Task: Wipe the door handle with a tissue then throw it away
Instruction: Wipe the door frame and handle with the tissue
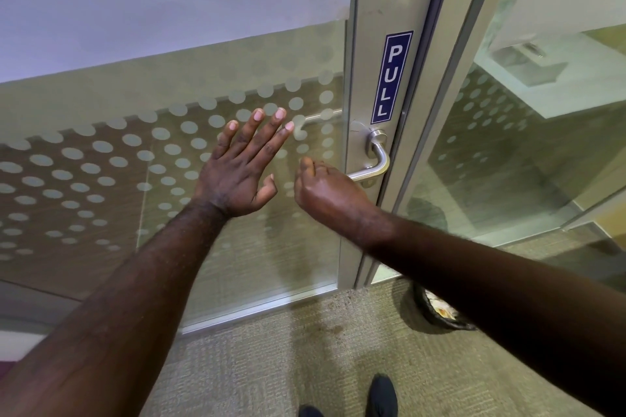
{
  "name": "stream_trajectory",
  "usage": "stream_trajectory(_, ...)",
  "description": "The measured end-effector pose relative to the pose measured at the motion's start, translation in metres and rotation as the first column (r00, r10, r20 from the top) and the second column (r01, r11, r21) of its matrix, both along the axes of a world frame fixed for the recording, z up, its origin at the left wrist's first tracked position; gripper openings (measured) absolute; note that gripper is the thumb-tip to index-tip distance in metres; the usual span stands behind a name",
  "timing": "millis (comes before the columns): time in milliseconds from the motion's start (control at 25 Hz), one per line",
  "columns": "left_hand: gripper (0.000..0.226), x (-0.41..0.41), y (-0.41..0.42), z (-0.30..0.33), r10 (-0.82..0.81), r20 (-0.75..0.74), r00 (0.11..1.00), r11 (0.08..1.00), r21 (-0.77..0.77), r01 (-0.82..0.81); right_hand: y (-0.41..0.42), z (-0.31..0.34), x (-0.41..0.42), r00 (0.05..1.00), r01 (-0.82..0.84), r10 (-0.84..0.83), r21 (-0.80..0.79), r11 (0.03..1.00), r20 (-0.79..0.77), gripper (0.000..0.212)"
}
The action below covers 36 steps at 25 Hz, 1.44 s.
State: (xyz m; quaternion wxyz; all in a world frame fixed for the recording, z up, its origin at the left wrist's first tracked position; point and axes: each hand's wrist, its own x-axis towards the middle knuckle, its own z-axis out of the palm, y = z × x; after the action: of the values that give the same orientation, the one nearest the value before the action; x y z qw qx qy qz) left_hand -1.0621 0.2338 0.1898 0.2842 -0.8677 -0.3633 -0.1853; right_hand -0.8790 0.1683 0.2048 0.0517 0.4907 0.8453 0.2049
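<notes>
A brushed metal lever door handle [380, 159] is mounted on the aluminium frame of a glass door, below a blue PULL sticker [392, 78]. My right hand [327, 191] is curled around the free end of the lever, fingers closed over it. No tissue shows in this hand; its palm side is hidden. My left hand [242, 166] is spread flat against the dotted frosted glass [135, 152] left of the handle, fingers apart and holding nothing.
A dark waste bin [437, 310] with rubbish in it stands on the carpet at the foot of the door frame, partly behind my right forearm. A fixed glass panel [525, 132] is right of the door. My shoes [381, 396] are at the bottom edge.
</notes>
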Motion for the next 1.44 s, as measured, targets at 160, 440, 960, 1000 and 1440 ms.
stream_trajectory(160,0.095,0.001,0.001,0.000,0.010,-0.029,1.000,1.000,0.026,-0.009,0.002,0.004,-0.001,1.000,-0.013,0.013,-0.031,0.999,-0.002,0.027)
stream_trajectory(440,0.085,-0.003,0.004,-0.004,-0.004,-0.050,0.999,0.998,0.059,0.007,0.013,0.016,-0.042,0.973,0.229,-0.229,-0.119,0.966,0.014,0.022)
stream_trajectory(960,0.100,-0.004,0.001,-0.001,0.007,-0.063,0.998,0.999,0.036,-0.005,-0.055,-0.064,-0.018,0.999,-0.054,0.052,-0.417,0.907,-0.015,0.016)
stream_trajectory(1000,0.100,-0.004,0.001,-0.001,0.008,-0.061,0.998,0.999,0.033,-0.006,-0.056,-0.065,-0.010,0.989,-0.041,-0.021,-0.417,0.908,-0.143,0.014)
stream_trajectory(1440,0.096,-0.004,0.002,-0.004,0.013,-0.034,0.999,0.999,0.038,-0.012,-0.016,-0.065,0.059,-0.843,0.124,-0.278,-0.669,0.733,-0.461,0.006)
